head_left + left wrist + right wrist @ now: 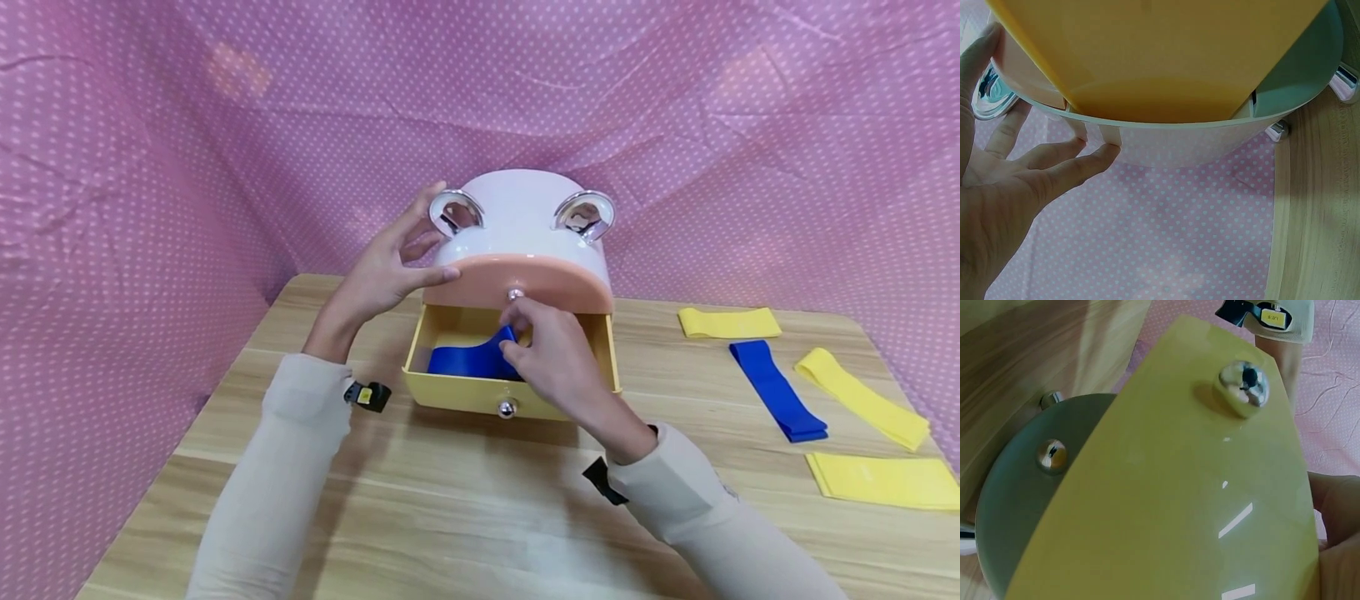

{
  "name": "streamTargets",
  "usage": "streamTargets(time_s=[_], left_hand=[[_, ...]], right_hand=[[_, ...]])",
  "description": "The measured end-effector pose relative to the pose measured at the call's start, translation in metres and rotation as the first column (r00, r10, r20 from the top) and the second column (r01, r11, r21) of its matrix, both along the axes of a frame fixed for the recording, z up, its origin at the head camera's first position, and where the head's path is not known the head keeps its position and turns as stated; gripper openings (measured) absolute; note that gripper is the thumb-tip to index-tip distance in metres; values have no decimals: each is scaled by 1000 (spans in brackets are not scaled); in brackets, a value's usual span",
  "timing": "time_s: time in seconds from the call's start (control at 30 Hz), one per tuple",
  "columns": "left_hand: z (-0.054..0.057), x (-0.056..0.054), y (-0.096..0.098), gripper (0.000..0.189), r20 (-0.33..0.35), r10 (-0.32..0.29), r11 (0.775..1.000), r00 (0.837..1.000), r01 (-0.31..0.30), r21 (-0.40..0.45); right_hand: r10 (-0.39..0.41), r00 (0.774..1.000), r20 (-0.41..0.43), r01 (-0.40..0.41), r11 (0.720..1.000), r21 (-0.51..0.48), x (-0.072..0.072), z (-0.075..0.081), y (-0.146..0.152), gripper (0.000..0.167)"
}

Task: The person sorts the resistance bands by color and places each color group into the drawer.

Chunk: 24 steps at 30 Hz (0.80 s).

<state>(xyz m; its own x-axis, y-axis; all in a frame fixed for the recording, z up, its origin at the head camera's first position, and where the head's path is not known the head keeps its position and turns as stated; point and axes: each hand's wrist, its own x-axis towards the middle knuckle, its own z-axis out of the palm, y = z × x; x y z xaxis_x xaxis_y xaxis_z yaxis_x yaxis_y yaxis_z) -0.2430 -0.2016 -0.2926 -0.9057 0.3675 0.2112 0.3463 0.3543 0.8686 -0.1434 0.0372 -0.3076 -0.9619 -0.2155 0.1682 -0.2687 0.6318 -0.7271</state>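
Note:
My left hand [386, 267] rests spread against the left side of a white storage box [517, 208], thumb at its peach drawer [536, 279]. In the left wrist view, its fingertips touch the white shell [1172, 140]. Below the peach drawer, a yellow drawer [450, 390] is pulled out. Inside it lies a blue resistance band [461, 361], one end raised between the thumb and fingers of my right hand [558, 354]. In the right wrist view, the yellow drawer [1166, 487] hides most of my right hand [1341, 519].
On the wooden table [450, 500], to the right, lie another blue band [776, 387] and several yellow ones, including a flat yellow band [727, 323] at the back. Chrome ear-shaped handles [588, 215] stick out from the box. A pink dotted cloth [675, 100] hangs behind.

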Motion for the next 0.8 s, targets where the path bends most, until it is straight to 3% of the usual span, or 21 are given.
streamTargets(time_s=[0.43,0.8], left_hand=[[0,1,0,102,-7,0,1000,1000,0,2],[1,2,0,101,9,11,1000,1000,-11,7]], right_hand=[[4,1000,31,-8,993,118,-9,-6,12,17],[28,999,29,-34,970,239,-11,-6,24,17]])
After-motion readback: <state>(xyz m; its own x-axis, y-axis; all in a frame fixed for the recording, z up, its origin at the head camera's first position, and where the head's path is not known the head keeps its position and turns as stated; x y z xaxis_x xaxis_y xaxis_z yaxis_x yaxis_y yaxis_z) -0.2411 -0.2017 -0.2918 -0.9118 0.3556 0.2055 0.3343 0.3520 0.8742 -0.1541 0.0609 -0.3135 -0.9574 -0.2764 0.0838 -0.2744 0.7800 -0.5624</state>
